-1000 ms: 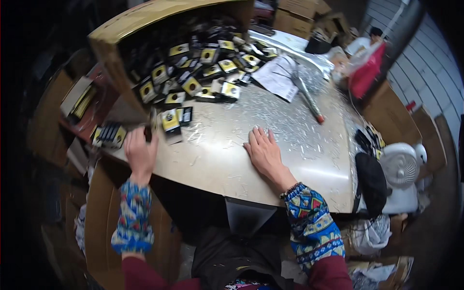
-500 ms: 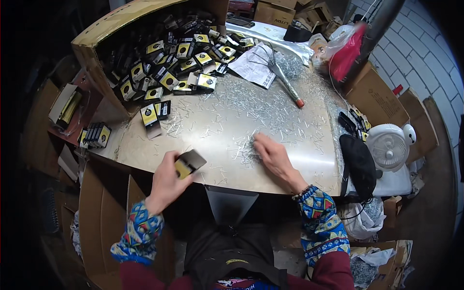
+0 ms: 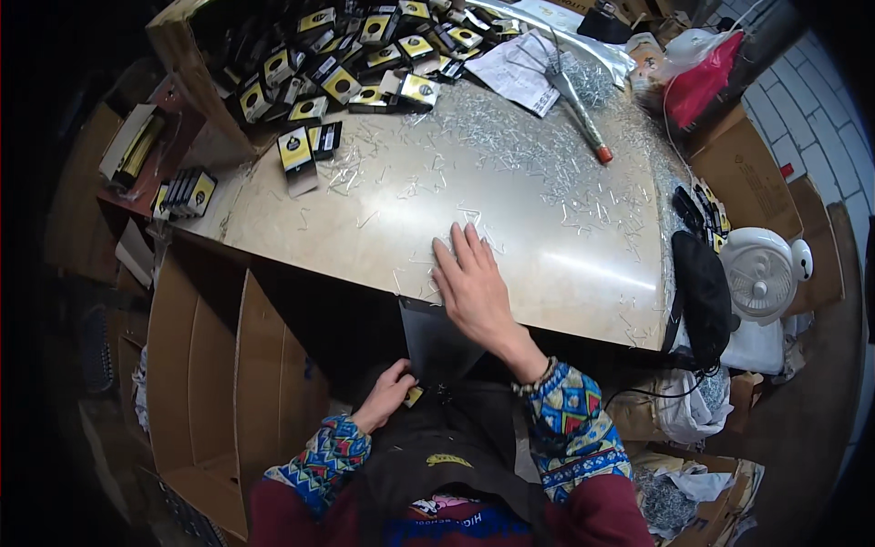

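My left hand [image 3: 385, 397] is closed around a small black-and-yellow box, of which only a yellow corner [image 3: 414, 397] shows. It holds the box low, at the lower end of a grey metal chute [image 3: 436, 339] that hangs from the table's front edge. My right hand [image 3: 476, 287] lies palm down at that edge above the chute, fingers stretched out. Several small bent metal wires [image 3: 469, 219] lie by its fingertips. Many more wires [image 3: 510, 137] are strewn over the table [image 3: 346, 239]. Whether wires are inside the box is hidden.
A large carton on its side [image 3: 196, 87] spills black-and-yellow boxes [image 3: 339, 84] at the back left. A brush-like tool with an orange tip [image 3: 583, 128] lies near a paper sheet [image 3: 518, 75]. A white fan [image 3: 761, 273] stands right; an open carton [image 3: 196, 365] stands below left.
My left hand has gone down from above the table edge to the chute's lower end with the box. My right hand has opened and come to the front edge; the wire pile there has mostly gone.
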The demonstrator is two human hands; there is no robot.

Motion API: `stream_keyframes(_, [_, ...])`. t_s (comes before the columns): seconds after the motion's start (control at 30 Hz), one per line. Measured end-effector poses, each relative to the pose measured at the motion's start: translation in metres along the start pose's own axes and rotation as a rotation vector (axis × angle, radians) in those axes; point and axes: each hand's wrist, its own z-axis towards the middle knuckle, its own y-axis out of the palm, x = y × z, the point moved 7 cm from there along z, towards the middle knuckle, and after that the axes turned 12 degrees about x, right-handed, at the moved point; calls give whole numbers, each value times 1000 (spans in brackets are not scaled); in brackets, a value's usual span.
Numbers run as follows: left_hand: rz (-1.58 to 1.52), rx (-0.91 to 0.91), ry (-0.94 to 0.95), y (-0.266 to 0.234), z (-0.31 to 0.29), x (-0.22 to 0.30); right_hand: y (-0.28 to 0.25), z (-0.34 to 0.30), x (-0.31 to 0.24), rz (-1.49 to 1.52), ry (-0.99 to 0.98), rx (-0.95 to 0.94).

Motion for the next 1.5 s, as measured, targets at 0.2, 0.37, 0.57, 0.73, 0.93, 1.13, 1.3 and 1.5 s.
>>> stream_keyframes(0.2, [16,-28,-32,9,-21,7,-20,-39,-45,8,17,-163])
stream_keyframes(0.37, [-295,-31,-165,31,-34,28,-64,-40,-52,308,142,-281])
stream_keyframes(0.57, [84,-57,108,29,-43,28,-58,-57,-27,417,262,-235])
stream_keyframes(0.73, [413,115,334,31,-47,33,-9,-106,-52,198,-6,-231])
stream_keyframes(0.93, [543,222,499,6,-63,45,-13,-127,-54,678,169,-452])
stream_keyframes(1.13, [290,221,318,-6,-64,66,-19,-110,-41,645,354,-419])
stream_keyframes(1.3, [281,118,529,12,-66,106,-13,-110,-20,728,737,-392])
stream_keyframes(1.5, [529,317,845,22,-74,134,-28,-86,-43,587,448,-56])
